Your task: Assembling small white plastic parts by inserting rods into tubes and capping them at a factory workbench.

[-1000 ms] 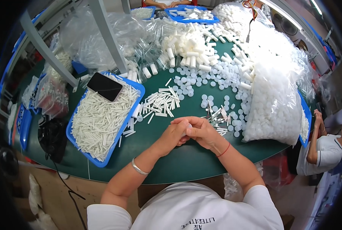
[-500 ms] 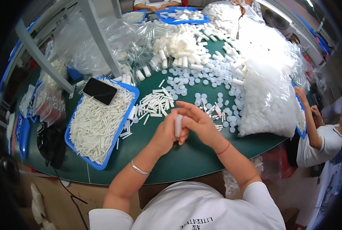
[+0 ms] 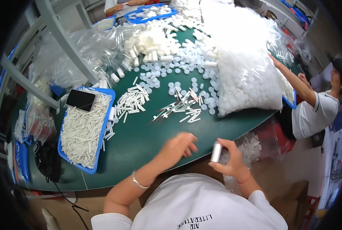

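Between the thumb and fingers of my right hand [image 3: 234,161] is a short white capped tube [image 3: 216,152], held nearly upright just off the table's front edge. Below and beyond that hand hangs a clear plastic bag [image 3: 251,145] with white pieces inside. My left hand [image 3: 178,148], slightly blurred, is over the table's near edge, its fingers loosely apart and nothing in them. Thin white sticks with reddish ends [image 3: 182,105] lie scattered ahead of it. Left of those is a pile of plain white sticks [image 3: 134,99], and behind are many translucent round caps [image 3: 165,71].
A blue tray [image 3: 95,165] full of white sticks, with a black phone [image 3: 81,100] on top, stands left. A big bag of white caps [image 3: 249,84] bulks at right. White cylinders [image 3: 152,42] heap at the back. Another person [image 3: 312,111] works at right.
My hands have drawn apart and come nearer. My right hand now holds the tube, moved right past the table edge; my left hand no longer grips it. The view has shifted right.
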`<state>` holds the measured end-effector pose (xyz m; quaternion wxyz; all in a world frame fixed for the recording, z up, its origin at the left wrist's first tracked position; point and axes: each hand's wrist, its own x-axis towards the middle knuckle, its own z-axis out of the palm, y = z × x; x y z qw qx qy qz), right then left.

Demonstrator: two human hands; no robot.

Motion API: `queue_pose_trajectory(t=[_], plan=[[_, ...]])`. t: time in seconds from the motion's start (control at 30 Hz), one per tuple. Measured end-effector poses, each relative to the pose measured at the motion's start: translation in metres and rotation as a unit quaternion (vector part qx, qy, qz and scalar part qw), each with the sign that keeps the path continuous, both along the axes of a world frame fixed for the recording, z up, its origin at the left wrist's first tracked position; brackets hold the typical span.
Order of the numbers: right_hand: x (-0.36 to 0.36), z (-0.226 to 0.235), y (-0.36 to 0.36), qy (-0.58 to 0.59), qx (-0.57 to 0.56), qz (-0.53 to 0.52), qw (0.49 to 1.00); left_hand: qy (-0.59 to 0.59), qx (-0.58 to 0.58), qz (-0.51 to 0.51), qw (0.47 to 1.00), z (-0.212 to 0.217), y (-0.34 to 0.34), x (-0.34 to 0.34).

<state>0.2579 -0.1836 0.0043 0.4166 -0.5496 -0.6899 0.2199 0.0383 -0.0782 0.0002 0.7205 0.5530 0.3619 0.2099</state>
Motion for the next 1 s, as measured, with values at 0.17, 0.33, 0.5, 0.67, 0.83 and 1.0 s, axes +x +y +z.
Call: queue_pose_trajectory(t=[0.17, 0.33, 0.5, 0.67, 0.83, 1.0], plan=[[0.070, -0.097, -0.087, 0.058, -0.198, -0.167, 0.964, 0.254, 0.426, 0.216, 0.841, 0.021, 0.060, -0.044], [0.110, -0.180, -0.161, -0.011, -0.267, -0.252, 0.930, 0.350, 0.596, 0.151, 0.707, -0.021, 0.105, -0.088], [0.107, -0.136, -0.128, -0.055, -0.271, -0.203, 0.939, 0.348, 0.631, 0.145, 0.678, -0.036, 0.116, -0.087], [0.027, 0.007, -0.004, 0.030, -0.094, -0.021, 0.995, 0.390, 0.628, 0.121, 0.663, -0.032, 0.124, -0.081], [-0.021, 0.005, 0.114, -0.165, 0.128, 0.022, 0.978, 0.367, 0.616, 0.136, 0.684, -0.038, 0.131, -0.077], [-0.044, -0.029, 0.176, -0.303, 0.135, 0.039, 0.942, 0.357, 0.586, 0.160, 0.709, -0.039, 0.130, -0.080]])
